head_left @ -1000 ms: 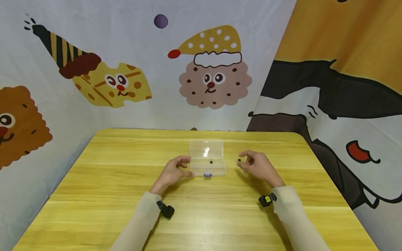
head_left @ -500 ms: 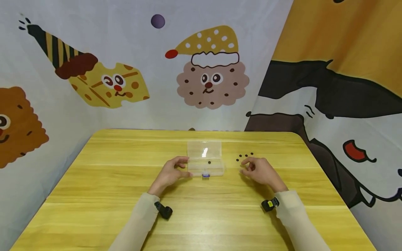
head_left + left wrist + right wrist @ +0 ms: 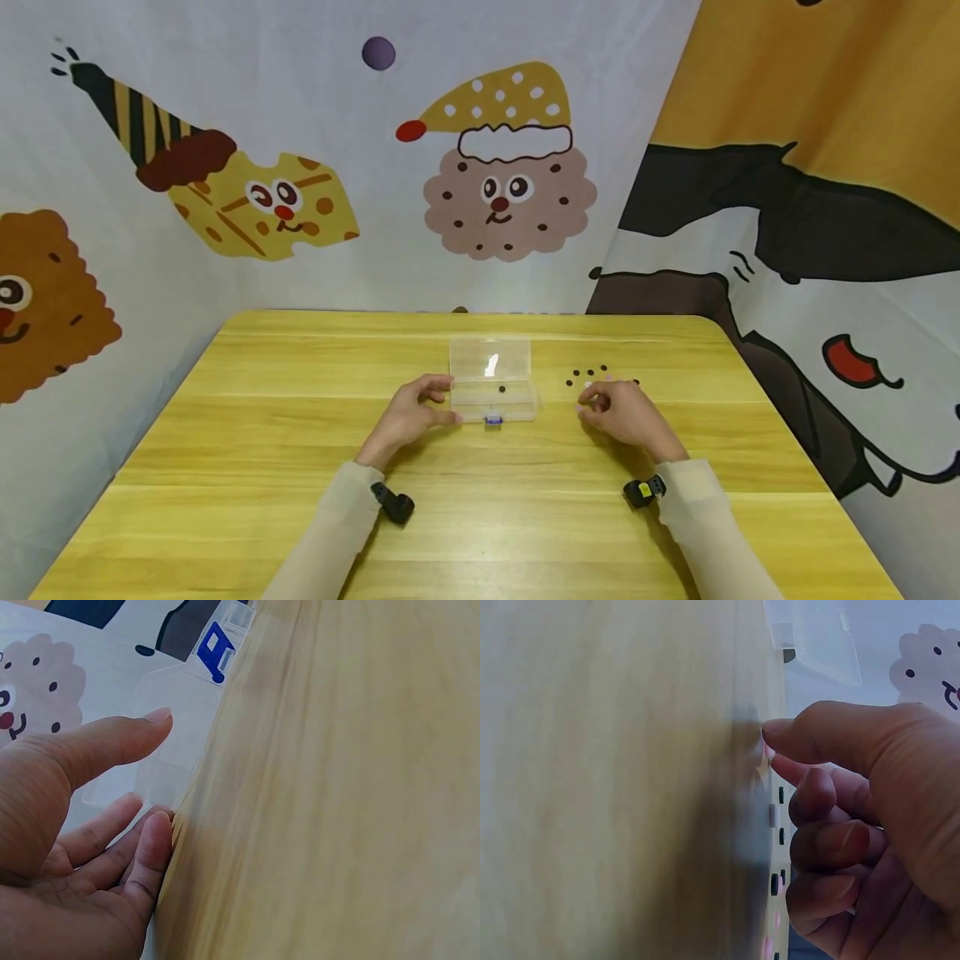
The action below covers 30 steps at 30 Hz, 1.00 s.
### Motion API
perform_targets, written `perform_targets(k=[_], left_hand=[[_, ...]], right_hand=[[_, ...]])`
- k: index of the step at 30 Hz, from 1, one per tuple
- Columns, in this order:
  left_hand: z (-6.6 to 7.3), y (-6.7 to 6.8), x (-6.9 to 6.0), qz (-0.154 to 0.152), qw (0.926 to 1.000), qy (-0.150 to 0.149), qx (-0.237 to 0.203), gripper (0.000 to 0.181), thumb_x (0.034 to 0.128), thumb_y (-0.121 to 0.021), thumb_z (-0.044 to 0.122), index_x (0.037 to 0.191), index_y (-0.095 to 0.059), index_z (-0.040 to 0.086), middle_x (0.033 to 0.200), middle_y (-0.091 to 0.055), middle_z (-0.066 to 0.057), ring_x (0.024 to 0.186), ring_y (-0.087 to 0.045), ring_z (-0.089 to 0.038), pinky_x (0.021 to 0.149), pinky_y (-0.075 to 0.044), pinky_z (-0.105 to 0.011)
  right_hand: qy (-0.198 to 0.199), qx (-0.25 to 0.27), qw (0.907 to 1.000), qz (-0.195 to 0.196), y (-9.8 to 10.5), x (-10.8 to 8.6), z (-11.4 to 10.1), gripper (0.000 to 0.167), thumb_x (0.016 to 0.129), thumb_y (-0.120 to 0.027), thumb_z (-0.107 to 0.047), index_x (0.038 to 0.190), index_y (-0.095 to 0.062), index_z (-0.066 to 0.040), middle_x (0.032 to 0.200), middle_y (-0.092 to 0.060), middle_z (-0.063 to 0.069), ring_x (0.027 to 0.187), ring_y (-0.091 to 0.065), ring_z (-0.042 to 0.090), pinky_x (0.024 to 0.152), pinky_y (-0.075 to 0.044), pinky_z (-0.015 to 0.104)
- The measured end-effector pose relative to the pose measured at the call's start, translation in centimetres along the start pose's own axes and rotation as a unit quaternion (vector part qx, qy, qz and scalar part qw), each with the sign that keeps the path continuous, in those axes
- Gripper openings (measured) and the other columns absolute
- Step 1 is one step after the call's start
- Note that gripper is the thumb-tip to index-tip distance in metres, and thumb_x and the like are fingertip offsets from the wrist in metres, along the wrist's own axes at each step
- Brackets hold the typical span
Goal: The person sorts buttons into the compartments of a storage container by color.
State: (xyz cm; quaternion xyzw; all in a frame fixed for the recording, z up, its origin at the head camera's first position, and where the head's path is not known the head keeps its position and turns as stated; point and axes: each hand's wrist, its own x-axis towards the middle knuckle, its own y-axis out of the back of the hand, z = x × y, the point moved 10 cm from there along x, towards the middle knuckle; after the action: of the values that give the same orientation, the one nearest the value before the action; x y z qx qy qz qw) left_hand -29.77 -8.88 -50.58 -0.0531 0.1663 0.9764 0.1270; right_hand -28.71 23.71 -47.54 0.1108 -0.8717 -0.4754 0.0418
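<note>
Steadying hand: the person's bare L hand (image 3: 408,412) is holding the left end of a clear rectangular plastic box (image 3: 517,411) in a wide span, thumb at near corner, fingers along the side farther back.
Picking hand: the bare R hand (image 3: 622,410) is hovering low over the pale yellow wood-grain table (image 3: 480,508), right of the box; thumb & forefinger are standing close, gap narrow. Something pinkish is showing btwn the tips; can't tell if it's held or lying beyond.
Pick-up step: the person is prob. singling out one pc from the loose group, box being kept open & steady.
Next pinch: prob. calling for a light, exact fingertip grip, tiny pcs being easy to nudge or drop.
Box: its clear hinged lid (image 3: 472,358) is leaning back, catching white glare; a small blue plastic latch (image 3: 492,421) is sitting mid-front. Compartments are looking too faint to count.
Black pcs: small, flat, round black pieces (image 3: 775,885) are lying loose on the table around R hand; one small round black piece (image 3: 502,389) is sitting in the box base.
Pink pcs: small pink pieces (image 3: 768,947) are lying among the black; R hand is hiding some, so no. & exact shape are staying unclear.
</note>
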Motion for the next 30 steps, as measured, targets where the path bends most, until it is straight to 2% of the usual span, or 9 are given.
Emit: perform_targets(k=[5,10,14,16,18,21,27,30], left_hand=[[0.24,0.02,-0.17,-0.001,1.0000,-0.001,0.000,0.067,0.0815,-0.088,0.018,0.142,-0.060,0.016,0.138,-0.063,-0.006,0.120,-0.056,-0.027,0.100,-0.046,-0.046],[0.28,-0.04,-0.23,-0.002,1.0000,0.001,-0.001,0.066,0.0815,-0.088,0.018,0.142,-0.060,0.016,0.138,-0.063,-0.006,0.121,-0.056,-0.027,0.101,-0.046,-0.047],[0.25,-0.02,-0.17,0.000,1.0000,0.001,-0.004,0.066,0.0813,-0.088,0.018,0.141,-0.060,0.016,0.139,-0.062,-0.006,0.122,-0.056,-0.028,0.101,-0.046,-0.048],[0.25,0.00,-0.18,0.000,1.0000,0.001,-0.004,0.067,0.0811,-0.088,0.018,0.141,-0.060,0.016,0.139,-0.062,-0.006,0.122,-0.056,-0.028,0.101,-0.046,-0.047],[0.20,0.00,-0.16,0.000,1.0000,0.001,-0.001,0.067,0.0810,-0.089,0.018,0.141,-0.060,0.017,0.139,-0.062,-0.005,0.121,-0.056,-0.027,0.101,-0.046,-0.047],[0.15,0.03,-0.20,0.000,1.0000,0.001,0.003,0.067,0.0810,-0.088,0.018,0.141,-0.060,0.017,0.138,-0.063,-0.005,0.120,-0.056,-0.026,0.101,-0.046,-0.046],[0.14,0.07,-0.26,0.000,1.0000,0.005,0.002,0.067,0.0803,-0.089,0.017,0.141,-0.061,0.019,0.137,-0.063,-0.001,0.120,-0.056,-0.025,0.102,-0.046,-0.046],[0.09,0.08,-0.24,-0.001,1.0000,0.006,0.001,0.067,0.0801,-0.089,0.017,0.141,-0.061,0.019,0.137,-0.063,-0.001,0.120,-0.056,-0.025,0.102,-0.046,-0.046]], right_hand=[[0.011,-0.008,0.9998,0.014,0.11,0.16,-0.24,0.004,0.094,-0.075,-0.020,0.094,-0.077,-0.016,0.076,-0.062,-0.003,0.066,-0.052,0.013,0.065,-0.043,0.028],[0.009,-0.016,0.9996,0.022,0.16,0.21,-0.27,0.003,0.093,-0.075,-0.019,0.091,-0.077,-0.017,0.076,-0.063,-0.004,0.067,-0.052,0.012,0.066,-0.044,0.030],[0.012,-0.024,0.9993,0.025,0.19,0.26,-0.44,0.005,0.093,-0.074,-0.018,0.090,-0.077,-0.017,0.076,-0.065,-0.005,0.066,-0.053,0.011,0.080,-0.050,0.038],[0.017,-0.026,0.9992,0.027,0.21,0.28,-0.62,0.006,0.094,-0.074,-0.018,0.089,-0.077,-0.017,0.076,-0.066,-0.006,0.065,-0.054,0.010,0.082,-0.050,0.040],[0.017,-0.029,0.9990,0.028,0.20,0.32,-0.66,0.006,0.094,-0.074,-0.018,0.089,-0.077,-0.017,0.076,-0.067,-0.006,0.066,-0.054,0.010,0.080,-0.050,0.038],[0.013,-0.030,0.9991,0.027,0.13,0.37,-0.64,0.006,0.094,-0.073,-0.018,0.089,-0.077,-0.018,0.077,-0.066,-0.005,0.068,-0.054,0.011,0.070,-0.047,0.033],[0.010,-0.036,0.9989,0.029,0.11,0.45,-0.54,0.007,0.094,-0.073,-0.018,0.088,-0.077,-0.017,0.077,-0.067,-0.005,0.067,-0.055,0.011,0.073,-0.048,0.034],[0.009,-0.033,0.9990,0.028,0.13,0.38,-0.58,0.007,0.094,-0.073,-0.018,0.088,-0.077,-0.016,0.078,-0.068,-0.004,0.067,-0.056,0.010,0.070,-0.048,0.033]])
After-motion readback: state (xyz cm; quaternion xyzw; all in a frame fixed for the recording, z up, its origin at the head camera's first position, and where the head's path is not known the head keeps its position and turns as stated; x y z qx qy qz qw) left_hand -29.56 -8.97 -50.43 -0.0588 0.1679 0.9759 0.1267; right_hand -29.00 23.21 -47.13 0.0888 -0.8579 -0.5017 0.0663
